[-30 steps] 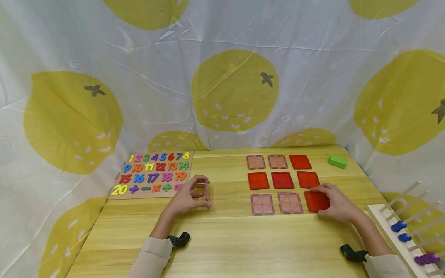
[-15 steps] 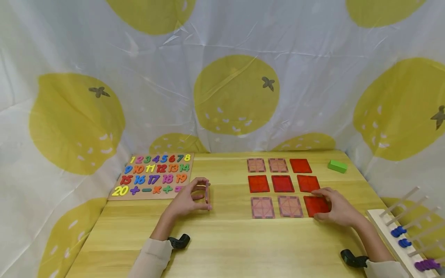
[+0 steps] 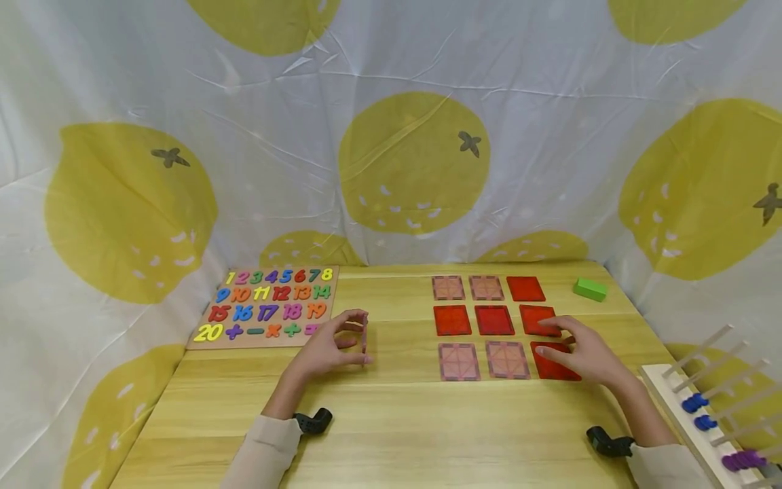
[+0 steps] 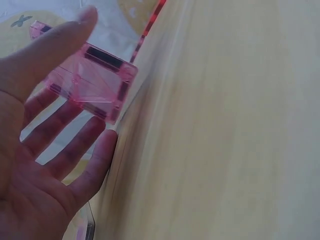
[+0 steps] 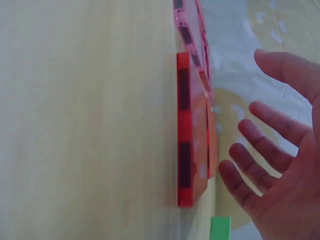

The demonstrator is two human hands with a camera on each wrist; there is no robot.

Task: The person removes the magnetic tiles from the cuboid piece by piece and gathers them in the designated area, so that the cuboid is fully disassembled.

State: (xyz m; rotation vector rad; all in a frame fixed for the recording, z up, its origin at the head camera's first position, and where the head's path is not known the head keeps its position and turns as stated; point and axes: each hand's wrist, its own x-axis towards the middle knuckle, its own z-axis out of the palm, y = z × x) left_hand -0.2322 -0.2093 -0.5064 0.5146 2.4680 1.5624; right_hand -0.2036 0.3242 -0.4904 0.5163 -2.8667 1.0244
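In the head view my left hand (image 3: 326, 350) pinches a pink translucent magnetic tile (image 4: 100, 82) between thumb and fingers. The tile stands on edge, left of the rows of tiles. My right hand (image 3: 586, 353) is spread over the front right red magnetic tile (image 3: 552, 367), covering part of it. In the right wrist view these fingers are apart and hold nothing, and the red tile (image 5: 185, 130) lies flat on the table. Three rows of three tiles lie there. Pink tiles (image 3: 459, 361) fill the rest of the front row; the middle row is red (image 3: 493, 320).
A number board (image 3: 263, 305) with coloured digits lies at the back left. At the back right sits a green block (image 3: 590, 289). A pegged bead counter (image 3: 690, 414) lines the right edge. Behind the table hangs a lemon-print curtain (image 3: 275, 170).
My right hand has let go of the front right red tile and its fingers have spread, shifting slightly left. The left hand keeps the pink tile in about the same place.
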